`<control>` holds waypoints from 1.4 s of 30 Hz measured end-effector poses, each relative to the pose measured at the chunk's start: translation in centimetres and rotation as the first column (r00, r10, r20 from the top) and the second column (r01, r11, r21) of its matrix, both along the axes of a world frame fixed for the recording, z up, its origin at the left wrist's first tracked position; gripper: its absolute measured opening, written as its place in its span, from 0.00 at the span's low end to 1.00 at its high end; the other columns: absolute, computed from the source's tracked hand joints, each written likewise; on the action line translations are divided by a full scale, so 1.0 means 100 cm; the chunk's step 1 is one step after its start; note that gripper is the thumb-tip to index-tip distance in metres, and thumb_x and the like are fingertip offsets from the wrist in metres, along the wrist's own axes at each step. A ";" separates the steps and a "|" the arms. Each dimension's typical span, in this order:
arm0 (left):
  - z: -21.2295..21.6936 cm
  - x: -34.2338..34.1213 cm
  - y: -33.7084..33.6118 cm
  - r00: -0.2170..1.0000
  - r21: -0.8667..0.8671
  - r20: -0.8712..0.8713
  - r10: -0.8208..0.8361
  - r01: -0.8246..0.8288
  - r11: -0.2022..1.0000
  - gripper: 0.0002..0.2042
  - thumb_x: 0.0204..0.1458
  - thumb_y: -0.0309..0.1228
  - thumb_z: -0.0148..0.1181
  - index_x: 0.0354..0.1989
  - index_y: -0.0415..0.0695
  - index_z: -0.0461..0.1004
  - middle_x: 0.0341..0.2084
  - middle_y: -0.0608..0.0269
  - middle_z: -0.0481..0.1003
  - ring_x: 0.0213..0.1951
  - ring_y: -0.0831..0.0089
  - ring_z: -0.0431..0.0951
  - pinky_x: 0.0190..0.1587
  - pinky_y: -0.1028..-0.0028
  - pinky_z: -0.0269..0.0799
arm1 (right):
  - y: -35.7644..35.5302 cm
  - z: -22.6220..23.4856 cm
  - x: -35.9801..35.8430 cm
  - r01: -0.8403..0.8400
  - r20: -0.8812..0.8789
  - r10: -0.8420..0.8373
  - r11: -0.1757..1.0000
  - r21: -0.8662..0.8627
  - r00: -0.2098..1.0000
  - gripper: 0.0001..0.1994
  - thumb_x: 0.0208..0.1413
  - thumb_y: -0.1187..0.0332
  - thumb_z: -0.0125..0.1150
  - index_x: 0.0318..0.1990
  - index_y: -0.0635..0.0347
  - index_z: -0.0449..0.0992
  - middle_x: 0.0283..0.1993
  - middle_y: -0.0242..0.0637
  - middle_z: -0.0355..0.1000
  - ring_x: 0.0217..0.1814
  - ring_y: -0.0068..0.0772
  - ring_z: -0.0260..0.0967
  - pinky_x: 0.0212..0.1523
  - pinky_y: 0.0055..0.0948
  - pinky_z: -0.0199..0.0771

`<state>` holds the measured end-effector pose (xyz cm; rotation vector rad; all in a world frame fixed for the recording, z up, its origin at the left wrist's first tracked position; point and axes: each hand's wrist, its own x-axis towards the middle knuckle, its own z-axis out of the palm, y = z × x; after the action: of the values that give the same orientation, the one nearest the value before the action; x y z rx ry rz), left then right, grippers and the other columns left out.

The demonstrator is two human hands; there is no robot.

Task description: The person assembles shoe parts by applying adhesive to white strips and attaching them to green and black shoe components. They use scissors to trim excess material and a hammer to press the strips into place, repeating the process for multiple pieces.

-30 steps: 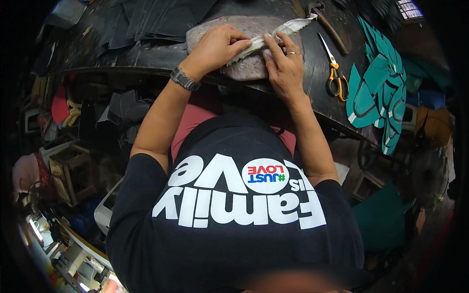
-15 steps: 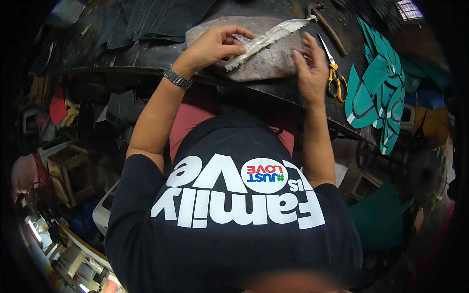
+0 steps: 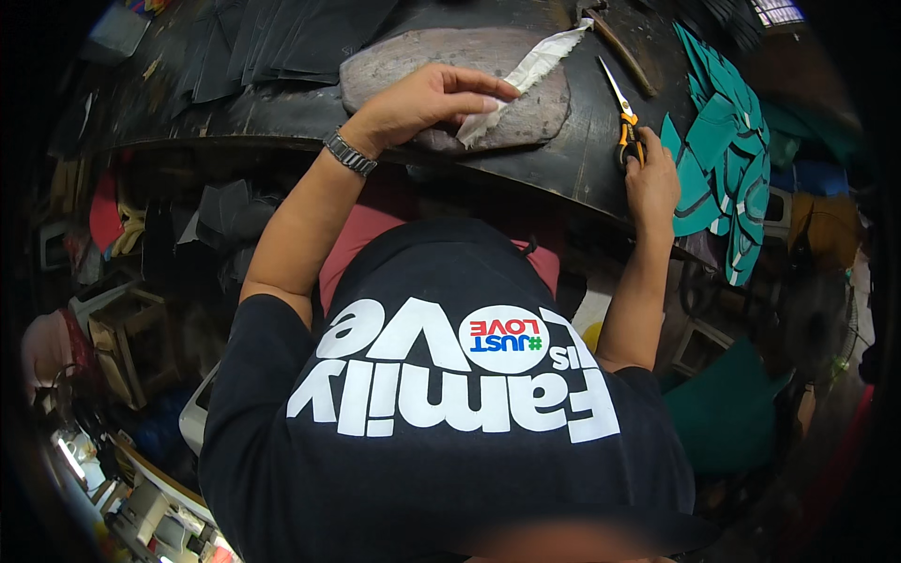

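Observation:
A frayed white fabric strip (image 3: 540, 64) lies slantwise over a worn stone-like slab (image 3: 385, 70) on the dark table. My left hand (image 3: 422, 105), with a metal watch on its wrist, is closed at the strip's near end; its thumb is partly hidden under the fingers. To the right, my right hand (image 3: 654, 183) has its fingers around the handles of orange-and-black scissors (image 3: 627, 127). The blades point away from me and rest on the table.
A hammer (image 3: 624, 56) lies beyond the scissors. Stacked black sheets (image 3: 272, 47) cover the far left of the table (image 3: 235, 117). Teal cut pieces (image 3: 718, 141) are heaped at the right edge, some hanging over it.
My right hand has moved right from beside the slab and taken hold of the scissors' handles. My left hand has shifted slightly right and down along the fabric strip's near end.

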<state>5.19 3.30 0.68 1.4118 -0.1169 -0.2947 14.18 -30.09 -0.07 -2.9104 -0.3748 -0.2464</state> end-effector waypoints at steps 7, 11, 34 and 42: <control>0.005 0.009 -0.023 0.985 -0.010 0.037 -0.166 0.167 0.986 0.26 0.53 0.20 0.63 0.63 0.41 0.72 0.53 0.65 0.76 0.46 0.82 0.75 0.49 0.79 0.73 | -0.017 0.010 0.020 -0.026 -0.299 0.078 0.984 0.174 0.951 0.27 0.49 0.76 0.61 0.61 0.52 0.73 0.39 0.44 0.76 0.37 0.35 0.78 0.39 0.36 0.77; 0.010 0.017 -0.037 0.992 -0.097 0.054 -0.110 0.115 0.989 0.28 0.53 0.19 0.63 0.65 0.41 0.69 0.58 0.64 0.73 0.47 0.82 0.75 0.50 0.80 0.73 | -0.029 0.020 0.011 0.196 -0.506 0.325 0.655 0.730 0.799 0.28 0.50 0.75 0.60 0.63 0.56 0.70 0.38 0.41 0.75 0.30 0.30 0.76 0.32 0.28 0.76; 0.002 0.039 -0.080 0.931 -0.051 0.268 0.249 -0.244 0.968 0.33 0.52 0.15 0.64 0.69 0.41 0.65 0.64 0.67 0.65 0.37 0.87 0.74 0.41 0.85 0.74 | 0.029 -0.018 -0.134 0.478 -0.352 0.682 0.004 0.878 0.641 0.44 0.53 0.52 0.72 0.71 0.58 0.55 0.44 0.38 0.67 0.39 0.25 0.70 0.43 0.22 0.70; -0.002 0.033 -0.081 0.901 -0.039 0.337 0.274 -0.278 0.960 0.33 0.51 0.15 0.65 0.69 0.41 0.66 0.64 0.65 0.66 0.36 0.88 0.73 0.38 0.86 0.71 | 0.034 -0.018 -0.138 0.454 -0.371 0.635 0.036 0.890 0.677 0.38 0.53 0.61 0.70 0.69 0.59 0.60 0.44 0.36 0.67 0.38 0.23 0.68 0.41 0.22 0.70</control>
<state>8.45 -4.77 0.52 1.4583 -0.1953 0.1878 0.36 -26.72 -1.89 -1.1770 -0.1158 0.5547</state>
